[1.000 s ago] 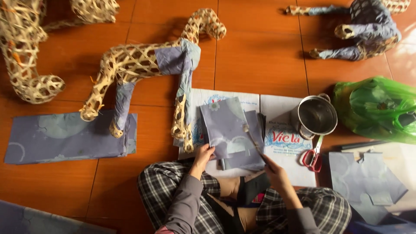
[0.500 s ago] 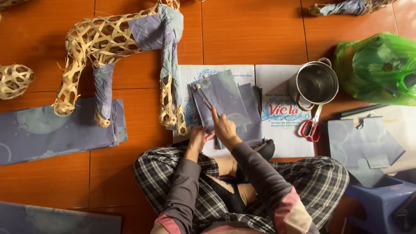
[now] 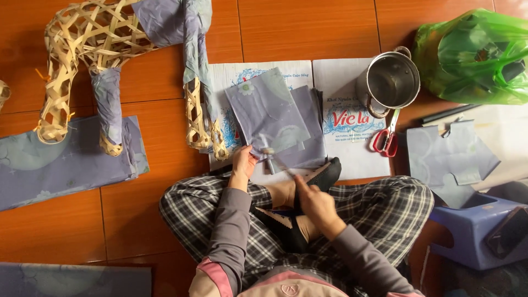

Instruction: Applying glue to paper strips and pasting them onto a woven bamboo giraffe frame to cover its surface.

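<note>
I sit cross-legged on an orange tiled floor. My left hand [image 3: 243, 163] pinches the near edge of a grey-blue patterned paper sheet [image 3: 268, 113] that lies on a stack of similar sheets. My right hand [image 3: 314, 202] is shut on a thin brush [image 3: 276, 159], whose tip rests on that sheet's near edge beside my left fingers. A woven bamboo animal frame [image 3: 88, 44], partly covered in the same paper, lies to the left.
A steel pot [image 3: 391, 81] and red-handled scissors [image 3: 386, 137] sit on white printed sheets. A green plastic bag [image 3: 473, 55] lies at the far right. Cut paper pieces [image 3: 451, 157] rest above a blue plastic stool [image 3: 473, 234]. Folded paper [image 3: 66, 162] lies left.
My right hand has drawn back from the sheet's middle toward my lap, dragging the brush to the near edge. The view has shifted closer and rightward. My left hand stays on the paper's edge.
</note>
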